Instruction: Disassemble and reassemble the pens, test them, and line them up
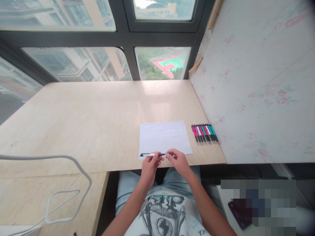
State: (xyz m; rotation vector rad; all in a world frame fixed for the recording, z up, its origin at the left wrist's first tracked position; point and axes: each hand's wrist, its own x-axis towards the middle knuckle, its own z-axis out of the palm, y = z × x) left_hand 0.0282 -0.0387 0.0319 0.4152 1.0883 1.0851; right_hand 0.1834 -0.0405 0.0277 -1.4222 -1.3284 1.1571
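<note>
A white pen with black ends lies level in front of me, over the lower edge of a sheet of paper. My left hand pinches it around its dark grip section. At the tip end, the fingers of my right hand are pinched together around the pen's point; whether they hold a small part there is too small to tell. Rows of handwriting cover the top of the sheet, and the lower portion is plain white.
Several colored pens lie side by side right of the paper, near the papered wall. A grey cable loops above the lower left tabletop. Windows border the desk's far edge. A dark phone lies lower right.
</note>
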